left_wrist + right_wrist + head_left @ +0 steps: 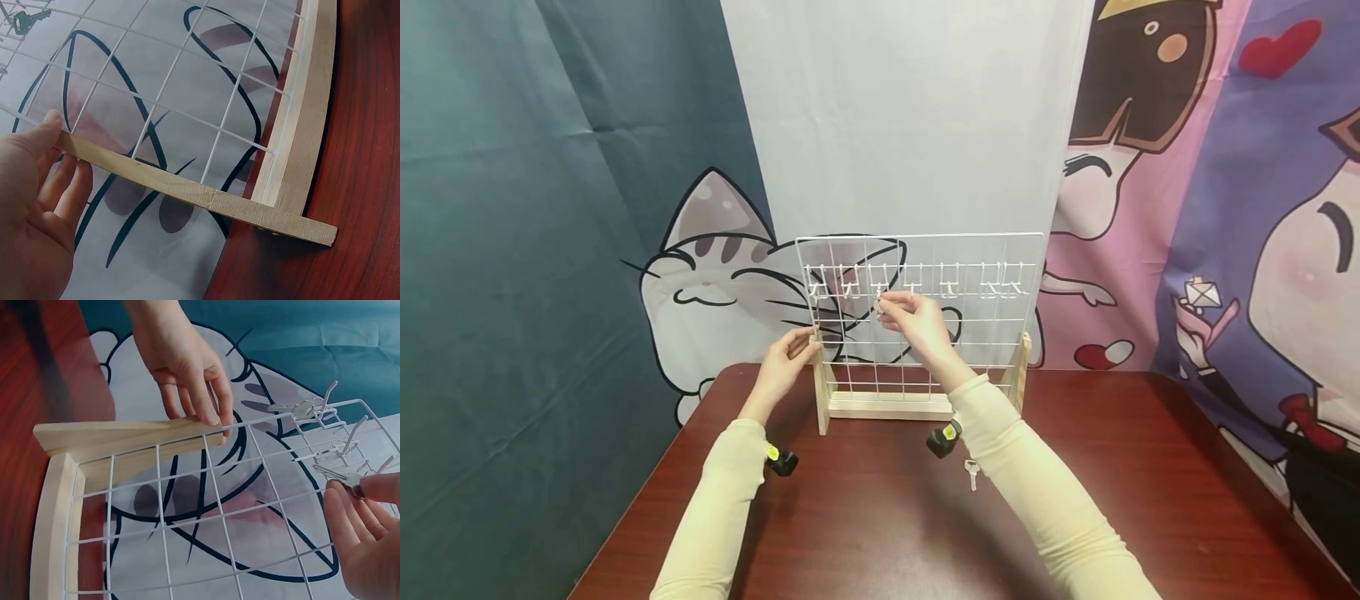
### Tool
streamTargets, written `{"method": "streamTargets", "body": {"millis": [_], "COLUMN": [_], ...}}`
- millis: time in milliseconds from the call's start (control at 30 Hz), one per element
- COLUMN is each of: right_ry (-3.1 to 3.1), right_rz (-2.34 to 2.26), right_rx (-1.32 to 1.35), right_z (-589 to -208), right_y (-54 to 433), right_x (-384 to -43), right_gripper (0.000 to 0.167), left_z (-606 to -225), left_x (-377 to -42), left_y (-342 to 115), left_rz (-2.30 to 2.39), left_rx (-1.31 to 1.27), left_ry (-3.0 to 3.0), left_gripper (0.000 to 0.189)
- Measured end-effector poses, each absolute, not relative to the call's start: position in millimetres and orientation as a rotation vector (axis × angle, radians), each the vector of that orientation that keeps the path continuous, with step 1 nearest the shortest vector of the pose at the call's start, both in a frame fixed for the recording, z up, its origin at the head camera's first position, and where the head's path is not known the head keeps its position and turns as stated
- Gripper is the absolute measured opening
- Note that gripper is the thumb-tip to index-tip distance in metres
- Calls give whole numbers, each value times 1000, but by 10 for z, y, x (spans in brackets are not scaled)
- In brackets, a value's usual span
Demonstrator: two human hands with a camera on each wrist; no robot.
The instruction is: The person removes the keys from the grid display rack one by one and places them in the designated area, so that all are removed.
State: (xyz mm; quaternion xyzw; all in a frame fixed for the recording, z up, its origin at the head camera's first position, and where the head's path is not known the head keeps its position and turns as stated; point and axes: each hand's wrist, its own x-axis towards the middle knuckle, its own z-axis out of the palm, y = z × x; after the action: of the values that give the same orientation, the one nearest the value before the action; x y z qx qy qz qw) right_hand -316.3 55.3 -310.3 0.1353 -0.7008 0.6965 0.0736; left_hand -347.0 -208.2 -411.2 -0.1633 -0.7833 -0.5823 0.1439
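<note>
A white wire grid rack (917, 236) stands upright on a wooden base, with several white hooks (950, 288) in a row near its top. My left hand (782, 362) pinches the top of the rack's left wooden post (156, 178) between thumb and fingers. Higher up, my right hand (921, 329) pinches a key (354, 485) by its head, close to the third hook from the left. Another key (303, 411) hangs from the leftmost hook, and a thin key hangs on the hook beside it.
A loose silver key (972, 473) lies on the red-brown wooden table (865, 517), near my right forearm. Behind the rack hang a white cloth (917, 108), a green curtain (512, 292) and cartoon-printed fabric.
</note>
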Motion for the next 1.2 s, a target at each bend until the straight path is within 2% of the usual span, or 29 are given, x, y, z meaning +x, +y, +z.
{"method": "streamTargets", "body": {"millis": [567, 1200], "right_ry": [-1923, -1919], "right_rz": [2408, 2351], "right_rx": [296, 398], "right_z": [-3129, -3124], "right_y": [549, 588], "right_x": [-3095, -2982], "right_gripper": [28, 28], "left_z": [-4118, -4098], "left_x": [-3444, -3449], "left_y": [-2066, -2079], "left_rz": [-1680, -1709], "left_rx": [-450, -438], "left_ry": [-2273, -2273], "left_gripper": [43, 43]}}
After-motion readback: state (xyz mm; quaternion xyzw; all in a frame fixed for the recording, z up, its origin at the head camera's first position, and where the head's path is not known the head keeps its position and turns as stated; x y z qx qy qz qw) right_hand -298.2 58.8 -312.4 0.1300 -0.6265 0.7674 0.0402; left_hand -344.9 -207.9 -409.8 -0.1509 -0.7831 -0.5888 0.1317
